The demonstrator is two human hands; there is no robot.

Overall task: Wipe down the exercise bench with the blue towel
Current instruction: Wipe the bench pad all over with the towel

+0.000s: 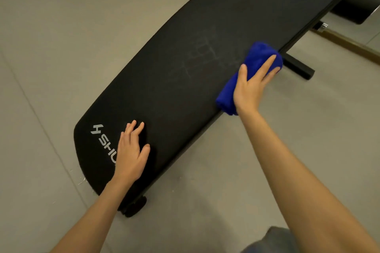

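Note:
A long black padded exercise bench [185,72] runs from the lower left to the upper right, with a white logo near its close end and faint pale smudges on its middle. A bunched blue towel [257,61] lies on the bench's right edge. My right hand [251,86] presses flat on top of the towel, fingers spread over it. My left hand [131,150] rests flat on the pad near the logo, fingers apart, holding nothing.
The bench stands on a pale grey floor [61,47]. A black foot bar [299,66] juts out right of the towel, and a black roller [135,206] sits under the near end. A dark object [353,6] lies at the upper right.

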